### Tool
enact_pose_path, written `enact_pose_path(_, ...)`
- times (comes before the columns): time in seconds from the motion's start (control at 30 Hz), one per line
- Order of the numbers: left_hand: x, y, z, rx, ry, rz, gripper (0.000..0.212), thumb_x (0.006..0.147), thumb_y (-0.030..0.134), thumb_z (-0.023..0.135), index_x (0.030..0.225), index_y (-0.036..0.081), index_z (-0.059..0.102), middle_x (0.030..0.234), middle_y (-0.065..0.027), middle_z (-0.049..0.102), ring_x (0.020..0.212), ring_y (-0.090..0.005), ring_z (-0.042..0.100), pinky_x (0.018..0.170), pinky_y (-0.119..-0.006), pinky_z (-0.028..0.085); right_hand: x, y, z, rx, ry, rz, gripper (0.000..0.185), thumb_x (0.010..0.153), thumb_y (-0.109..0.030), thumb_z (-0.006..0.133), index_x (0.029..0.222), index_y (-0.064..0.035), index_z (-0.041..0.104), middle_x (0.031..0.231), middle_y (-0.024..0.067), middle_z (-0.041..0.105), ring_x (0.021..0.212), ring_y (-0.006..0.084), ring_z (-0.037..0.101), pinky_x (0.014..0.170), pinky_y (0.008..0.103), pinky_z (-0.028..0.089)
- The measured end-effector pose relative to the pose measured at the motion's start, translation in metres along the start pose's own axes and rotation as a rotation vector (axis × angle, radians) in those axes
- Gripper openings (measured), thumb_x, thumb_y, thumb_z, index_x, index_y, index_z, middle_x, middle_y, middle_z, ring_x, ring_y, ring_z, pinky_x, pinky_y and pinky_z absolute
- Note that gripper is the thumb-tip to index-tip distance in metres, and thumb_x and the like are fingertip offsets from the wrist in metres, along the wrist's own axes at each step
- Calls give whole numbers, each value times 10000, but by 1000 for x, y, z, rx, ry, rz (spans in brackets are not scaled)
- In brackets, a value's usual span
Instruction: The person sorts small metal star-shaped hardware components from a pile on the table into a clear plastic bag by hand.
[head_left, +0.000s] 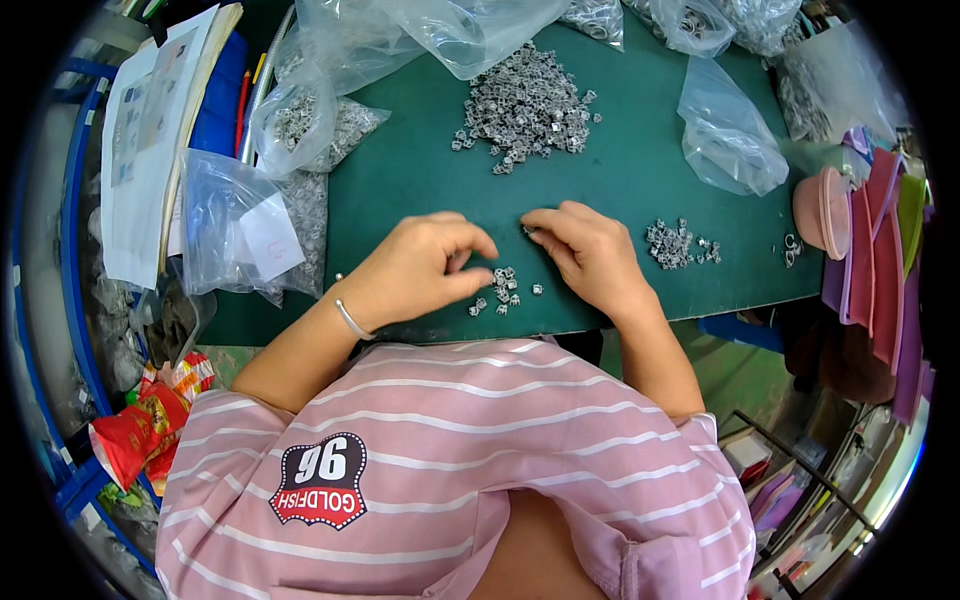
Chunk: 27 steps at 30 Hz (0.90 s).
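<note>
Small grey metal parts (505, 283) lie in a loose group near the front edge of a green table (420, 180). Beside them hovers my left hand (427, 262), its thumb and fingers apart with nothing seen between them. My right hand (589, 255) pinches one small metal part (527, 229) between thumb and fingertips, mostly covered by them. One single part (538, 289) sits apart, between the group and my right wrist. Farther back rises a large heap of the same kind of parts (529, 105). To the right of my right hand is a smaller pile (670, 244).
Bags of metal parts (300, 199) line the left side, near a stack of papers (150, 150). Along the back lie clear plastic bags (480, 30); another bag (727, 135) rests at right. Metal rings (792, 250) lie by a pink tub (821, 210) and coloured bins (877, 247).
</note>
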<state>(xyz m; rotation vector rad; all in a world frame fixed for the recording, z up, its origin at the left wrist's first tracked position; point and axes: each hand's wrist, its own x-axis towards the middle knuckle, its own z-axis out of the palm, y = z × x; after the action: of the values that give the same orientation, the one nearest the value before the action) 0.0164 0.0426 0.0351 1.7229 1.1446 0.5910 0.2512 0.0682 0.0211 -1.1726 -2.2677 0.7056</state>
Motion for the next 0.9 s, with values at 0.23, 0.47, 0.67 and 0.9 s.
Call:
enact_pose_path(0.23, -10, -4, 13, 255, 90, 61, 218, 720, 89, 793, 898, 40, 677, 691, -64, 514, 612, -213, 539, 567, -347, 442, -15, -9, -3, 541, 25, 173, 150, 810, -69, 745, 948, -26, 706, 768, 45, 626, 658, 120, 550, 618, 262, 452)
enact_pose_path(0.47, -11, -8, 14, 271, 145, 93, 171, 739, 63, 776, 871, 31, 671, 706, -77, 521, 618, -218, 547, 568, -348, 448, -22, -10, -6, 630, 55, 146, 146, 804, -59, 752, 937, -15, 713, 756, 23, 626, 664, 102, 545, 608, 238, 433)
enact_pose_path(0.67, -18, -7, 7, 181, 119, 42, 171, 754, 17, 745, 911, 28, 677, 698, -68, 493, 603, -208, 508, 556, -336, 418, -39, -2, -13, 1415, -13, 356, 169, 870, 9, 631, 1033, 45, 650, 723, -1, 563, 607, 57, 462, 518, 214, 345)
enact_pose_path(0.9, -26, -10, 2, 189, 127, 19, 232, 753, -6, 736, 972, 25, 664, 692, -65, 461, 608, -204, 485, 559, -335, 411, -48, -20, -18, 251, -135, 243, 225, 807, -109, 746, 1014, -43, 686, 817, 107, 663, 614, 189, 590, 588, 301, 486)
